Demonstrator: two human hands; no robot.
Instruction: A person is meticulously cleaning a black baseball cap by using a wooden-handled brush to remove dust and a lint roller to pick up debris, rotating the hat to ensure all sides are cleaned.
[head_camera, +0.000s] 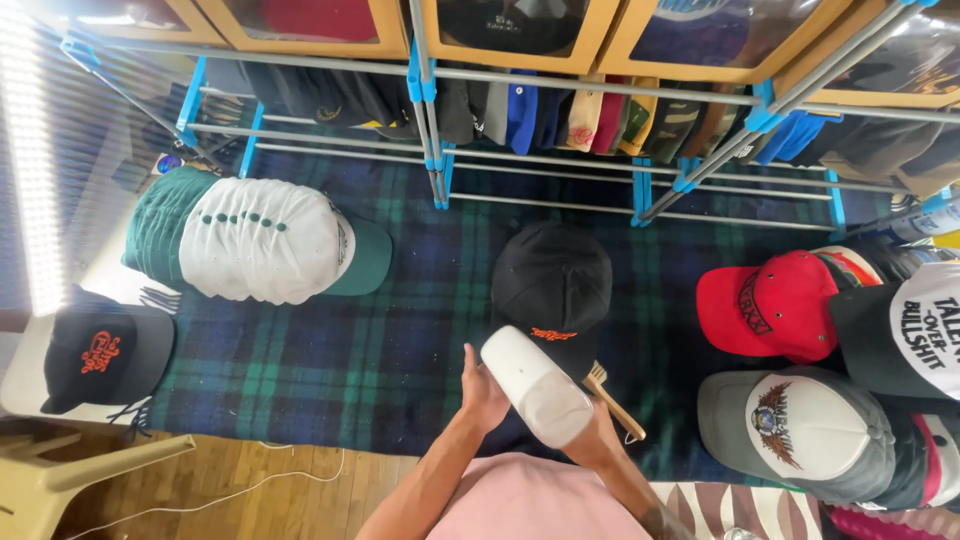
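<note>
Going left to right, a black cap with an orange design (103, 357) is lying at the far left on a pale surface, and beside it a stack of green and white caps (258, 238) is resting on the plaid blanket (340, 370). Above them a metal rack with blue joints (440, 120) is holding a row of hanging caps.

In the middle, the person's left hand (483, 392) is pressing flat against the side of a white cap (536, 386), fingers together and closed lightly around its edge. The right hand (598, 432) is mostly hidden under the cap and seems to be cupping it from below; how its fingers are set cannot be told. The white cap is being held up off the blanket, just in front of a black cap with orange lettering (553, 285) and touching or just overlapping its brim. A wooden brush (612, 398) is lying just to the right of the hands.

Further right, a red cap (768, 305) and a grey and white cap with an eagle picture (812, 428) are sitting with other caps.

The person seems to be handling or checking the white cap between both hands. A next move would call for a steady two-handed grip so the crown keeps its shape.
</note>
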